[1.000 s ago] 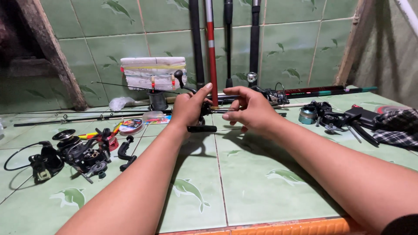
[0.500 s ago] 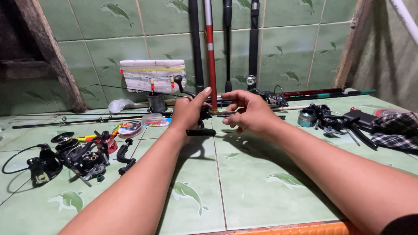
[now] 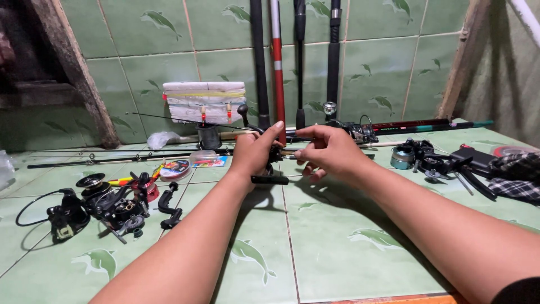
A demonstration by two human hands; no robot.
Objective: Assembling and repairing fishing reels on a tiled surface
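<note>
Green tiled floor [image 3: 337, 247], rods leaning on wall [image 3: 277, 62]. Left hand [image 3: 256, 151] wrapped closed around black fishing reel [image 3: 274, 163], lifted just above floor, handle poking out below fingers. Right hand [image 3: 332, 152] pinching small part at reel's right side, thumb against fingertip. Best held steady, turned gently, not forced. Spare reels [image 3: 107, 202] lying left.

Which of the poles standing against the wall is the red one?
The second pole from the left. It is red with white bands; the other three upright poles are black.
</note>
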